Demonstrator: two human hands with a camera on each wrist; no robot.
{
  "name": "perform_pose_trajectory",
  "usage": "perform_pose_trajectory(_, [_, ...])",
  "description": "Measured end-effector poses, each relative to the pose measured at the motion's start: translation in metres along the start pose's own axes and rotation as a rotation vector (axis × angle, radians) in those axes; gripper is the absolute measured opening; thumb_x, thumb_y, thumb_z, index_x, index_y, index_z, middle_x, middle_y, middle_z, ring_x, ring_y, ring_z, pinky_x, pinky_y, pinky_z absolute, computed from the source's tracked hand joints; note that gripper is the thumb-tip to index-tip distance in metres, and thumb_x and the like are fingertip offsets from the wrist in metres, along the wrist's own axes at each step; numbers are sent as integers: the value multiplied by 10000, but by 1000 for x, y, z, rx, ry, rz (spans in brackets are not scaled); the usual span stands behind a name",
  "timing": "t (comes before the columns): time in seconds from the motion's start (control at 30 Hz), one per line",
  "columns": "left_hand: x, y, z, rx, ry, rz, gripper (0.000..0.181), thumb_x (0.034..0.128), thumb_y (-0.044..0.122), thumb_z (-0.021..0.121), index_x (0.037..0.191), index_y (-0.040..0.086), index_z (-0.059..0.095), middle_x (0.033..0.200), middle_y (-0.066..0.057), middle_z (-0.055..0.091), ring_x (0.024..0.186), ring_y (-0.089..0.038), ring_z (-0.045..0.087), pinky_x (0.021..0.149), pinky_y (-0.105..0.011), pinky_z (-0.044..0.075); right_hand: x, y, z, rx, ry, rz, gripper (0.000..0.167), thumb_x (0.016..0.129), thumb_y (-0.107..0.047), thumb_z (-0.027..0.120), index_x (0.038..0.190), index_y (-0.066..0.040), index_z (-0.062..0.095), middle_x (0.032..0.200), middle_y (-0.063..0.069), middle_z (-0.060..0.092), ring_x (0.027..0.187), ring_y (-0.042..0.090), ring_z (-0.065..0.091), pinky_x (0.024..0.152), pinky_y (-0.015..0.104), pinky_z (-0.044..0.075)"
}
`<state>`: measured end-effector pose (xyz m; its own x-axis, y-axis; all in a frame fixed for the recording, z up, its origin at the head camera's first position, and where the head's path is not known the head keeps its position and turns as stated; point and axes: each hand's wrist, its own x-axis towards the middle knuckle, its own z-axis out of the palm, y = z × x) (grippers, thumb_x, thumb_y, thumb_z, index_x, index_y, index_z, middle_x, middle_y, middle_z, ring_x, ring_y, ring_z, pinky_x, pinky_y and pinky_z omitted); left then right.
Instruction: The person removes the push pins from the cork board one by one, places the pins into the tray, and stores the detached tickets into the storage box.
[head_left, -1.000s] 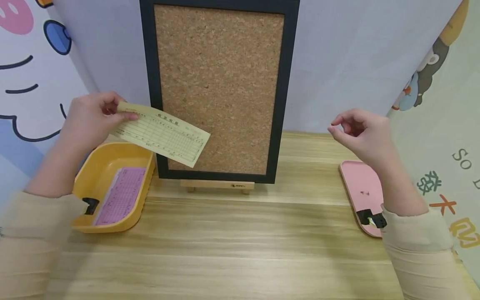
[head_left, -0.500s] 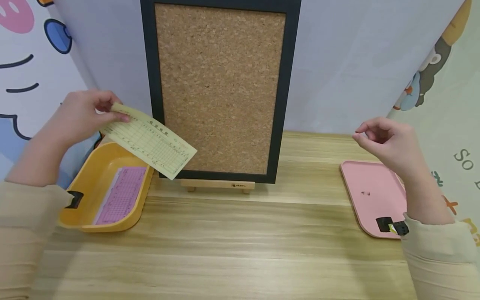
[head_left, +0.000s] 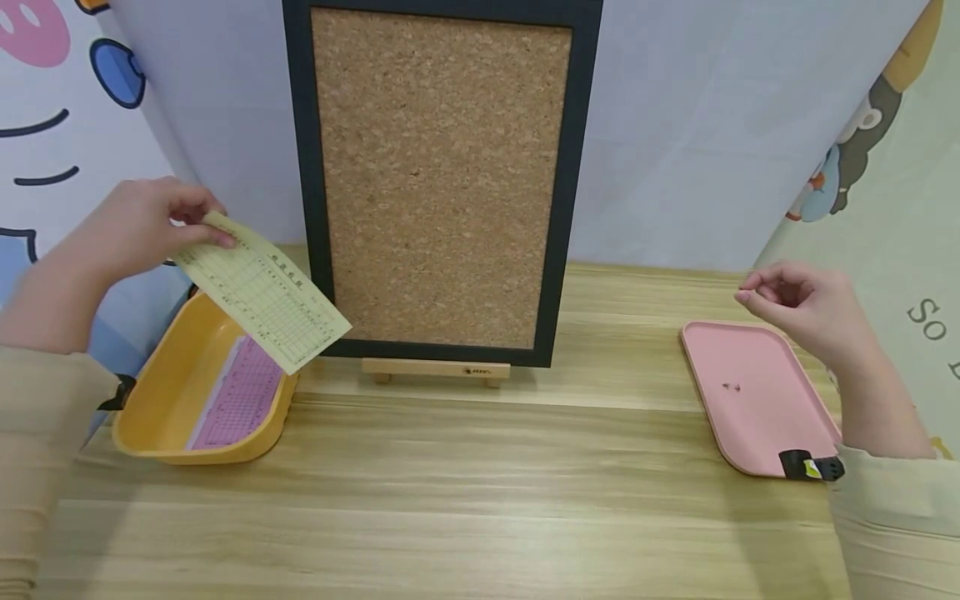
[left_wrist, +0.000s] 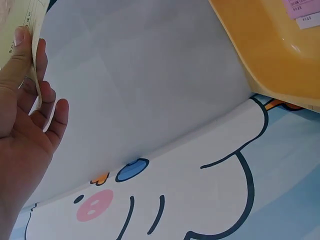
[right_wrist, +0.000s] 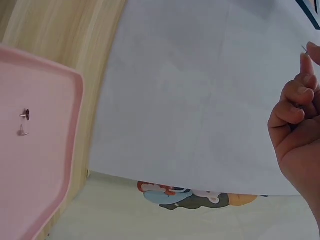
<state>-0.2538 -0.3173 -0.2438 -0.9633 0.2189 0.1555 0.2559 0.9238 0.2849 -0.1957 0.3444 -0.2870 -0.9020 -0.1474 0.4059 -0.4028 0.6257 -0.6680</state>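
My left hand (head_left: 146, 229) pinches a yellow printed receipt slip (head_left: 266, 296) by its upper left corner, thumb on the printed face. The slip hangs tilted over the yellow bin (head_left: 161, 400), partly in front of the framed cork board (head_left: 442, 175). In the bin lie purple printed slips (head_left: 236, 400). My right hand (head_left: 810, 317) is raised near the far right part of the pink tray (head_left: 757, 358). Between its thumb and forefinger sits a thumbtack, whose thin metal point (right_wrist: 304, 48) pokes out in the right wrist view; its head is hidden. Two more thumbtacks (right_wrist: 26, 115) lie on the tray.
The black-framed board leans on a small wooden easel (head_left: 435, 367) at the back of the wooden table (head_left: 480, 483). A pale cloth (head_left: 675, 125) hangs behind it. Cartoon-printed cloths flank both sides.
My left hand has moved left with the receipt slip, which now tilts more steeply and no longer overlaps as much cork. My right hand has moved right and lower, uncovering more of the tray.
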Motion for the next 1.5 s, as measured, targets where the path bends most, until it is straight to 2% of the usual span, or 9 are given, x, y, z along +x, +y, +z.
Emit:
perform_pose_trajectory(0.17, [3, -7, 0, 32, -30, 2, 218, 865, 241, 696, 987, 64, 662, 917, -139, 584, 693, -215, 562, 537, -202, 428, -6, 15, -4, -31, -17, 74, 72, 828, 22, 674, 880, -21, 651, 601, -60, 460, 525, 68, 400, 449, 245, 301])
perform_pose_trajectory(0.33, [6, -13, 0, 44, -74, -14, 252, 849, 274, 712, 973, 56, 686, 936, -139, 532, 737, -229, 537, 558, -247, 410, -10, 29, -5, -53, -37, 123, 58, 844, -11, 673, 897, -15, 649, 607, -58, 474, 535, 71, 418, 466, 235, 325])
perform_pose_trajectory(0.5, [9, -20, 0, 63, -146, -33, 312, 839, 334, 712, 985, 59, 697, 892, -121, 549, 779, -247, 506, 597, -310, 392, -15, 40, -4, -86, -74, 191, 90, 860, -72, 675, 921, -11, 651, 632, -67, 506, 561, 81, 444, 492, 224, 355])
perform_pose_trajectory(0.63, [10, -26, 2, 61, -189, -32, 307, 841, 304, 715, 1000, 42, 697, 866, -103, 593, 736, -221, 535, 601, -311, 409, -19, 50, -3, -108, -93, 224, 141, 869, -108, 675, 943, 8, 646, 661, -76, 550, 579, 90, 469, 510, 212, 386])
perform_pose_trajectory(0.73, [10, -30, 6, 74, -213, -29, 282, 836, 269, 722, 1000, 41, 696, 831, -79, 607, 693, -197, 543, 588, -300, 420, -23, 58, -3, -104, -111, 241, 133, 880, -135, 668, 950, -24, 648, 688, -108, 587, 592, 72, 495, 528, 198, 409])
perform_pose_trajectory(0.93, [9, -39, 11, 155, -278, -22, 283, 805, 277, 743, 974, 55, 699, 733, -10, 621, 665, -184, 520, 602, -320, 402, -30, 71, -3, -77, -151, 250, 101, 898, -184, 653, 950, -98, 639, 715, -139, 589, 610, 57, 499, 538, 204, 403])
perform_pose_trajectory(1.17, [5, -48, 23, 189, -298, 18, 246, 775, 276, 763, 891, 72, 687, 704, 6, 590, 671, -188, 494, 619, -332, 402, -40, 85, 0, -88, -165, 296, 138, 908, -247, 639, 953, -117, 638, 740, -167, 598, 622, 67, 485, 547, 234, 398])
perform_pose_trajectory(1.33, [2, -53, 36, 153, -310, 39, 260, 757, 272, 771, 882, 61, 685, 713, 10, 589, 678, -183, 495, 633, -336, 422, -45, 97, 5, -54, -175, 299, 120, 907, -225, 641, 939, -110, 639, 728, -110, 595, 590, 62, 460, 523, 272, 390])
perform_pose_trajectory(1.5, [0, -55, 50, 133, -330, 60, 221, 752, 246, 772, 830, 76, 655, 705, 8, 575, 653, -169, 493, 618, -319, 421, -48, 107, 8, -41, -210, 319, 177, 907, -232, 643, 951, -62, 623, 705, -70, 550, 576, 87, 437, 517, 300, 383])
